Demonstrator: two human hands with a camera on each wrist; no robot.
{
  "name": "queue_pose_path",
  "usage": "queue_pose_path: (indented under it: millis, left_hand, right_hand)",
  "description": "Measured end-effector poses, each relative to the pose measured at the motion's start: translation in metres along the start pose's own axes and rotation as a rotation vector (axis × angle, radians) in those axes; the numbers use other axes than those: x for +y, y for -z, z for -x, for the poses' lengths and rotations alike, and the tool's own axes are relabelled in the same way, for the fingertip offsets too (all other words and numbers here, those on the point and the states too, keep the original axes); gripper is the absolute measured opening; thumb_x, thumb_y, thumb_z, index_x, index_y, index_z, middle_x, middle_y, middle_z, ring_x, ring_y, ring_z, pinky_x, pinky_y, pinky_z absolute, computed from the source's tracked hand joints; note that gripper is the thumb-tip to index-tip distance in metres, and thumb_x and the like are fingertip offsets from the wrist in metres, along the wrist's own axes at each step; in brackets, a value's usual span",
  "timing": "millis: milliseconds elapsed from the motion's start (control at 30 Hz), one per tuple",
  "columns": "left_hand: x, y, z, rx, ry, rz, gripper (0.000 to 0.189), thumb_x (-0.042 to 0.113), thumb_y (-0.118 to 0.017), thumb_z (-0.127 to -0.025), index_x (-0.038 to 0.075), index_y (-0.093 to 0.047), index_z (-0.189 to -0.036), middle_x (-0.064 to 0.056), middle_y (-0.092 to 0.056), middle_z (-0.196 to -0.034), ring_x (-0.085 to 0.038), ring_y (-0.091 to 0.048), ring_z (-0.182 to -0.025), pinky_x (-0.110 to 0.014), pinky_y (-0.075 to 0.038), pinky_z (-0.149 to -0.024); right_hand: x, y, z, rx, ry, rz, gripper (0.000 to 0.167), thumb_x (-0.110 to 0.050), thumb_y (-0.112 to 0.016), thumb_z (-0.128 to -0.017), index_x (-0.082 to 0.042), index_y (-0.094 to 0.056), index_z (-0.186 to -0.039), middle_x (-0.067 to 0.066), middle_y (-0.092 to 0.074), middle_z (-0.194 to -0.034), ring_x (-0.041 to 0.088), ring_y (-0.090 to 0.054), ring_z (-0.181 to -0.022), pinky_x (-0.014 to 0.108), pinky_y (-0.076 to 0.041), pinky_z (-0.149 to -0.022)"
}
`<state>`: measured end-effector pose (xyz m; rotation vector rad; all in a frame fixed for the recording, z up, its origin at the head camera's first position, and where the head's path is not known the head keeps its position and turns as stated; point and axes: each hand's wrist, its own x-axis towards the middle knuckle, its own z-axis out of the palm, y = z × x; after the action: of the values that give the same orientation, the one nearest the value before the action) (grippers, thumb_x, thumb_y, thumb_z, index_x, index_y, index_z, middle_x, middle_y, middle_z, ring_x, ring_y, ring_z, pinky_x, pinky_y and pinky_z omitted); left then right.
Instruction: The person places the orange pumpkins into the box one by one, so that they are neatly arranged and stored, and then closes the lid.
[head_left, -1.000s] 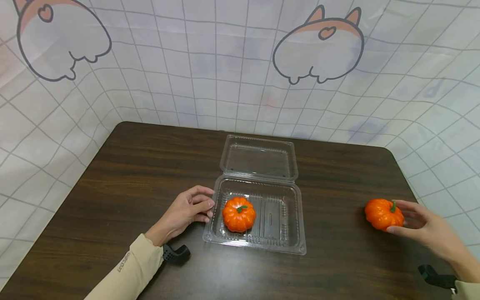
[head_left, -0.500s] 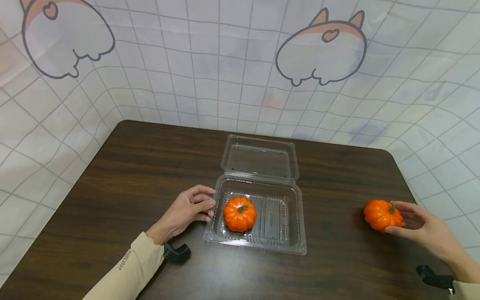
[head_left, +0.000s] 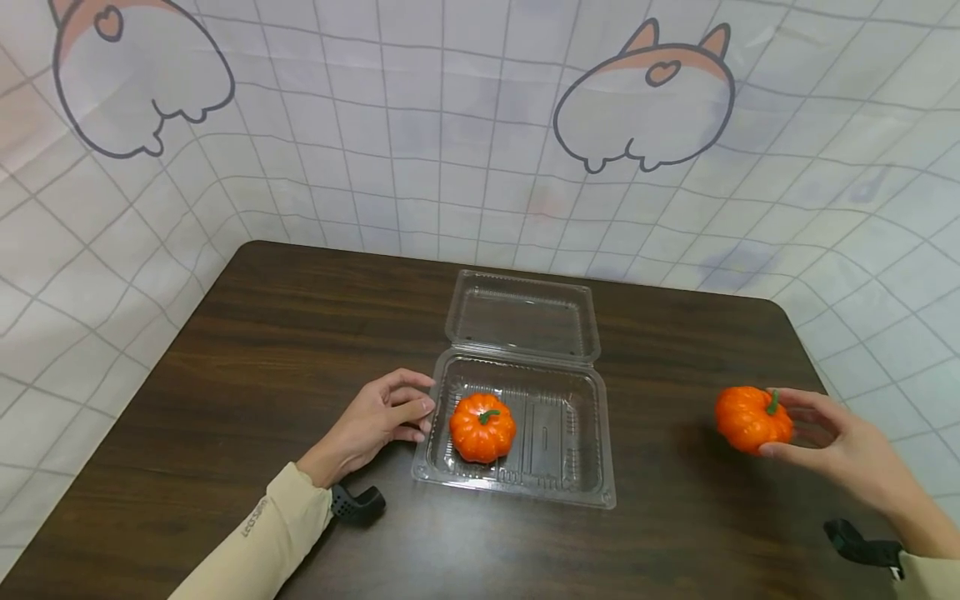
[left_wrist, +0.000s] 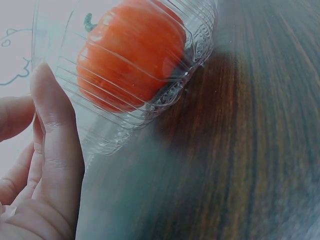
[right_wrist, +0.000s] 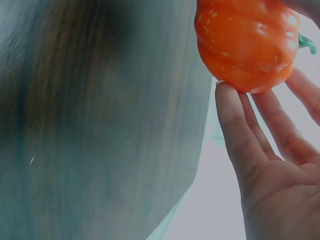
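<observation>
A clear plastic clamshell container (head_left: 551, 492) lies opened out on the table, its lid (head_left: 525, 312) folded back. One small orange toy pumpkin (head_left: 482, 428) with a green stem sits in the left part of its base. My left hand (head_left: 378, 421) holds the container's left rim; the left wrist view has the thumb (left_wrist: 55, 117) on the near side of that rim and fingers beyond. Off to the right, my right hand (head_left: 840, 442) grips a second orange pumpkin (head_left: 748, 419) between thumb and fingers. This pumpkin is raised off the table, with a shadow below it.
The dark wood table (head_left: 300, 308) has rounded far corners. A white grid-patterned curtain (head_left: 420, 150) with cartoon animals surrounds its back and sides. Bare table lies between the container and the raised pumpkin.
My right hand has carried its pumpkin slightly left and up. My left hand stays at the container's rim. The head view has shifted a little.
</observation>
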<state>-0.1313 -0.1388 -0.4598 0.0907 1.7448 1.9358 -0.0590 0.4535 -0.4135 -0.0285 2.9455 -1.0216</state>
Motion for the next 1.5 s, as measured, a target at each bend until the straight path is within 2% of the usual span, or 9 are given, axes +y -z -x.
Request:
queue_pose_path:
  millis: [167,333,633,933,1167,1333,1500]
  left_hand:
    - [-0.001,-0.001,0.0,-0.001,0.008,0.013,0.049,0.016,-0.074,-0.097,0.005,-0.05,-0.137,0.0,-0.07,-0.097,-0.013,-0.068,-0.076,-0.025,-0.064,-0.071]
    - [0.0,-0.001,-0.001,-0.003,0.011,0.013,0.049,0.017,-0.075,-0.096,0.005,-0.05,-0.138,0.0,-0.07,-0.098,-0.013,-0.068,-0.076,-0.025,-0.064,-0.071]
    - [0.002,-0.001,-0.002,-0.006,-0.002,0.004,0.047,0.016,-0.072,-0.098,0.004,-0.05,-0.137,0.0,-0.069,-0.096,-0.012,-0.067,-0.076,-0.024,-0.063,-0.071]
    - [0.002,-0.001,-0.002,-0.004,-0.003,0.01,0.047,0.014,-0.071,-0.098,0.002,-0.049,-0.138,0.0,-0.069,-0.097,-0.013,-0.067,-0.075,-0.025,-0.063,-0.07]
    - [0.001,-0.001,-0.002,-0.002,0.002,0.017,0.047,0.013,-0.071,-0.098,0.002,-0.049,-0.138,0.0,-0.069,-0.097,-0.012,-0.067,-0.075,-0.025,-0.064,-0.07]
    - [0.0,-0.001,-0.002,0.0,0.001,0.023,0.047,0.014,-0.072,-0.098,0.002,-0.049,-0.137,0.0,-0.069,-0.097,-0.013,-0.067,-0.075,-0.025,-0.064,-0.07]
    - [0.0,-0.001,-0.002,0.005,0.001,0.02,0.046,0.012,-0.071,-0.098,0.002,-0.049,-0.137,0.0,-0.069,-0.096,-0.013,-0.067,-0.075,-0.025,-0.064,-0.07]
  right_hand:
    - [-0.01,-0.003,-0.004,0.022,0.073,-0.026,0.076,-0.012,-0.088,-0.082,0.003,-0.049,-0.145,-0.041,-0.042,-0.126,-0.029,-0.045,-0.106,-0.005,-0.044,-0.08]
    - [-0.02,-0.006,-0.007,0.031,0.113,-0.04,0.075,-0.009,-0.089,-0.08,0.001,-0.051,-0.143,-0.04,-0.045,-0.128,-0.027,-0.048,-0.106,-0.006,-0.044,-0.083]
    - [-0.045,-0.009,-0.014,-0.007,0.181,-0.085,0.075,-0.004,-0.089,-0.079,-0.005,-0.053,-0.144,-0.033,-0.05,-0.136,-0.024,-0.053,-0.112,-0.004,-0.046,-0.087]
    - [-0.071,-0.013,-0.021,-0.023,0.219,-0.1,0.074,-0.003,-0.09,-0.077,-0.007,-0.056,-0.141,-0.03,-0.053,-0.137,-0.022,-0.055,-0.115,-0.003,-0.047,-0.09]
    - [-0.091,-0.016,-0.026,-0.022,0.252,-0.154,0.075,0.006,-0.089,-0.073,-0.007,-0.058,-0.139,-0.019,-0.058,-0.136,-0.018,-0.06,-0.115,0.002,-0.051,-0.089]
    - [-0.102,-0.019,-0.029,-0.038,0.303,-0.168,0.075,0.009,-0.089,-0.071,-0.006,-0.059,-0.138,-0.016,-0.059,-0.136,-0.015,-0.062,-0.116,0.004,-0.053,-0.088]
    - [-0.111,-0.024,-0.034,-0.054,0.388,-0.21,0.077,0.016,-0.088,-0.066,-0.001,-0.059,-0.136,-0.012,-0.06,-0.136,-0.01,-0.064,-0.117,0.007,-0.054,-0.091]
